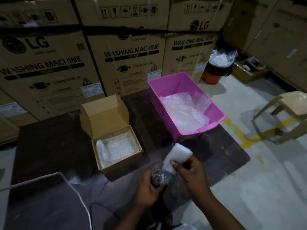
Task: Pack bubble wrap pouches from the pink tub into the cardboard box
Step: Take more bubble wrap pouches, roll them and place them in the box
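Pouch held in both hands, low centre of frame

Right hand (191, 170) pinches a folded bubble wrap pouch (177, 155) by its near edge; left hand (149, 188) grips its lower, clear end. Pink tub (167, 83) with more bubble wrap (182, 112) sits right of centre. Cardboard box (116, 165), lid raised, lies just left of the hands, pouches (118, 146) inside.

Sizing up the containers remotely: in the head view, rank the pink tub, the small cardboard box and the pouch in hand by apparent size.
1. Pink tub, farthest yet largest.
2. Small cardboard box.
3. Pouch, smallest though nearest, gripped by the right hand.
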Demonstrator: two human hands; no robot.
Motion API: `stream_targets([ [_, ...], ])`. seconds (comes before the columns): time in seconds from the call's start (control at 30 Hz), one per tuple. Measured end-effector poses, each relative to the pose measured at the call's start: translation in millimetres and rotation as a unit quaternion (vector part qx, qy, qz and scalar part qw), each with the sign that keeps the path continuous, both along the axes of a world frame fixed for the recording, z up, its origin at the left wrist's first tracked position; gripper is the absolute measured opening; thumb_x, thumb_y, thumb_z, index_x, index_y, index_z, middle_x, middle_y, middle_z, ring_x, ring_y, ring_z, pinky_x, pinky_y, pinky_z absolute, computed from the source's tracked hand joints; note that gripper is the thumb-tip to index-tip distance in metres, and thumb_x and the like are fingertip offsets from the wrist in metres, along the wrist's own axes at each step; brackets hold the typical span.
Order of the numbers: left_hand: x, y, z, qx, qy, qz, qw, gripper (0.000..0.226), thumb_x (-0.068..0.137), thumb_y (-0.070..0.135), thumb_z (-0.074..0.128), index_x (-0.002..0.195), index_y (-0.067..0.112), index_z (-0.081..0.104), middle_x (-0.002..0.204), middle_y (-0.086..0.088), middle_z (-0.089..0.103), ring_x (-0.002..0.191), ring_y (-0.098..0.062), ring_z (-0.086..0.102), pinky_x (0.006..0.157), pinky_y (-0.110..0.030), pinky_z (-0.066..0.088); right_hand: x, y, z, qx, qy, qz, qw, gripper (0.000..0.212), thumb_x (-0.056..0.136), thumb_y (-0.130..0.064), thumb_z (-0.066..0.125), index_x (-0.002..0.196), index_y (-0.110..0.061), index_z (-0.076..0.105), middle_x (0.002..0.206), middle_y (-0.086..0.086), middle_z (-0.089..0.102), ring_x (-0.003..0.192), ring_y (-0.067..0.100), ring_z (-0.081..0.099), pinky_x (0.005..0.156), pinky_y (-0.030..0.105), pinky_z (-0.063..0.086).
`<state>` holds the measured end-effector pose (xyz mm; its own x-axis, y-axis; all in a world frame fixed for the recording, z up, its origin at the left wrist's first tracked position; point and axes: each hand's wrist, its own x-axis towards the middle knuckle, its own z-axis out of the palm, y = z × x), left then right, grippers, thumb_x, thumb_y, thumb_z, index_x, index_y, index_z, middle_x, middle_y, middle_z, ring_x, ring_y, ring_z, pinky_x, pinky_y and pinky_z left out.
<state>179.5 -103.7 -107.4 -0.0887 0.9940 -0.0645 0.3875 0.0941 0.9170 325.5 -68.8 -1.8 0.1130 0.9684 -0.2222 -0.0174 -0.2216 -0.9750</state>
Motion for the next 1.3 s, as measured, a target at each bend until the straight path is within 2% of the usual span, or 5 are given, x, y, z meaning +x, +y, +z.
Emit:
stream_targets([
  [0.33, -43, 34, 125, 0.111, 0.039, 0.083, 0.990, 0.049, 0.060, 0.029, 0.080, 0.097, 0.043, 0.051, 0.096, 0.026, 0.064, 0.078, 0.005, 0.064, 0.065, -0.012, 0.049, -42, 29, 104, 0.180, 0.074, 0.133, 0.972, 0.029, 0.071, 0.006, 0.074, 0.091, -0.014, 0.067, 0.085, -0.003, 0.076, 0.082, 0.013, 0.072, 0.067, 0.019, 0.056],
  [0.57, -67, 38, 166, 0.171, 0.103, 0.127, 0.972, 0.053, 0.061, 0.036, 0.082, 0.107, 0.039, 0.054, 0.102, 0.026, 0.063, 0.087, 0.002, 0.064, 0.082, -0.036, 0.052, -73, 47, 122, 0.478, -0.288, 0.217, 0.801, 0.018, 0.079, -0.023, 0.050, 0.092, -0.019, 0.062, 0.089, -0.004, 0.061, 0.081, 0.007, 0.057, 0.071, 0.019, 0.045],
  [0.67, -77, 37, 161, 0.166, 0.124, 0.156, 0.966, 0.054, 0.059, 0.036, 0.082, 0.103, 0.039, 0.051, 0.094, 0.020, 0.067, 0.086, -0.008, 0.065, 0.077, -0.045, 0.052, -77, 55, 123, 0.473, -0.364, 0.240, 0.766, 0.012, 0.071, -0.019, 0.060, 0.083, -0.019, 0.059, 0.084, -0.005, 0.057, 0.076, 0.015, 0.052, 0.063, 0.030, 0.043],
  [1.03, -93, 33, 164, 0.142, 0.229, 0.137, 0.953, 0.056, 0.063, 0.048, 0.067, 0.113, 0.029, 0.051, 0.100, 0.018, 0.057, 0.087, -0.004, 0.057, 0.066, -0.014, 0.042, -82, 71, 138, 0.229, -0.257, 0.471, 0.812, 0.031, 0.073, -0.039, 0.057, 0.103, -0.033, 0.058, 0.088, -0.008, 0.069, 0.080, 0.007, 0.065, 0.070, 0.033, 0.054],
  [1.3, -95, 33, 168, 0.139, 0.247, 0.146, 0.948, 0.053, 0.058, 0.045, 0.066, 0.107, 0.038, 0.046, 0.094, 0.022, 0.052, 0.082, -0.004, 0.056, 0.064, -0.019, 0.043, -96, 67, 130, 0.293, -0.309, 0.409, 0.807, 0.025, 0.086, -0.029, 0.057, 0.109, -0.031, 0.065, 0.100, -0.014, 0.057, 0.094, 0.005, 0.057, 0.081, 0.028, 0.050],
])
